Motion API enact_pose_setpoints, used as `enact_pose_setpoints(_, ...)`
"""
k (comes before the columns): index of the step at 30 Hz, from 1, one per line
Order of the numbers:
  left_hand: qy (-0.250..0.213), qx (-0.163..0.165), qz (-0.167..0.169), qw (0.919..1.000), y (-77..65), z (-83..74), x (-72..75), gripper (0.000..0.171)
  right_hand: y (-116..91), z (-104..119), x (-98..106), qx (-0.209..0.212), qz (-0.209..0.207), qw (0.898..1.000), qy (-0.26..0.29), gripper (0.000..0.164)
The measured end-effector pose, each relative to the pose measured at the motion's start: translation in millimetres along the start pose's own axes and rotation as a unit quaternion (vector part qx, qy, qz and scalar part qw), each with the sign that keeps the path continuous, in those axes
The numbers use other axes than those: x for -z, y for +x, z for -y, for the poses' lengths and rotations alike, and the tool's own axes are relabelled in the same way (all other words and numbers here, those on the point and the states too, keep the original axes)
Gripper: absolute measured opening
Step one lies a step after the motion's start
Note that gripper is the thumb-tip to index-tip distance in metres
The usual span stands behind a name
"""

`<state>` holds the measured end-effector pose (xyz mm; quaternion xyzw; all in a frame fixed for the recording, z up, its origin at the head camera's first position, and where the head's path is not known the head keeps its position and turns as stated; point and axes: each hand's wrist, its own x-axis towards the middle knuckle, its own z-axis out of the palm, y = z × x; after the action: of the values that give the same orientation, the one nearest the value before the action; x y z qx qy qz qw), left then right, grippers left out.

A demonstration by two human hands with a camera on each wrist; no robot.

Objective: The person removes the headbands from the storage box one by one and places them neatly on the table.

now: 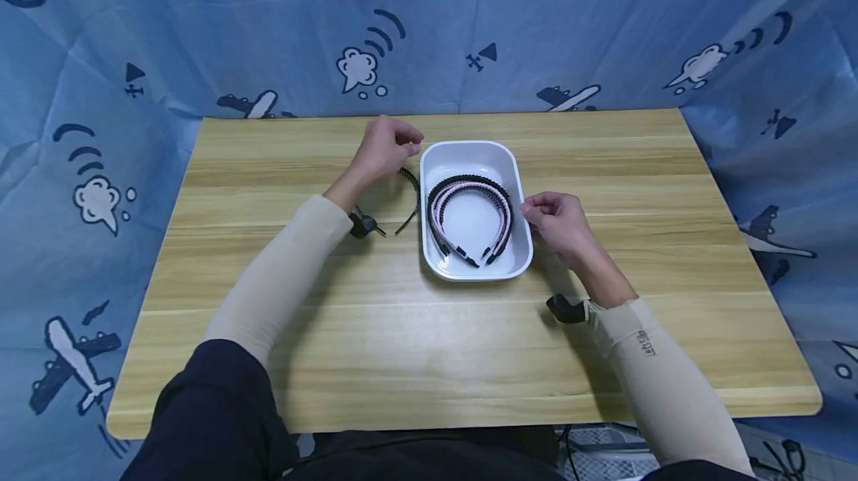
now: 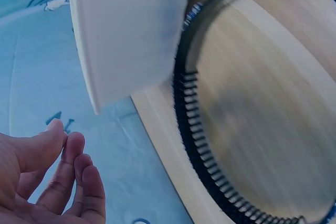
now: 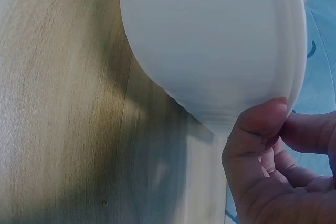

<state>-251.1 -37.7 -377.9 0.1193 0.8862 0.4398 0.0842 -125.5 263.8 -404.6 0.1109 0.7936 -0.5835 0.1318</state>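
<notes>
A white rectangular tray (image 1: 469, 156) sits on the wooden table, with several headbands inside. A black ridged headband (image 1: 469, 179) curves around a pink one (image 1: 439, 205), their ends pointing toward the person. My right hand (image 1: 555, 222) pinches the tray's right rim between thumb and fingers, as the right wrist view shows close up. Near the tray's back left corner hovers my left hand (image 1: 389, 146), fingers loosely bent and holding nothing. Below it, left of the tray, is another black headband (image 1: 418, 194); its comb-like teeth (image 2: 197, 124) show in the left wrist view.
The pale wooden table (image 1: 456, 362) ends at a blue patterned curtain (image 1: 429, 34) behind and on both sides. A black wrist camera (image 1: 565, 310) is strapped to the right forearm, another (image 1: 363, 224) to the left. Cables and a basket (image 1: 603, 451) show below the front edge.
</notes>
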Motion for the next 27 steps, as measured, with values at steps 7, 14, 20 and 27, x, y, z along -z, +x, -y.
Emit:
enact_pose_setpoints(7,-0.007,-0.009,0.012,0.9999,0.6,-14.9,-5.5,0.023,0,0,0,-0.001,-0.002,1.0,-0.002,0.029)
enact_pose_setpoints(14,-0.006,-0.009,0.018,0.9998,0.9,-23.9,-11.3,0.023,1,0,0,-0.003,-0.002,1.0,-0.005,0.03)
enact_pose_setpoints(20,0.001,-0.013,0.026,0.9996,0.1,-32.9,-16.9,0.023,1,-1,1,-0.003,-0.003,1.0,-0.006,0.031)
enact_pose_setpoints(27,0.011,-0.019,0.039,0.999,-1.1,-42.1,-25.2,0.024,2,-2,1,0.0,-0.002,1.0,-0.008,0.032)
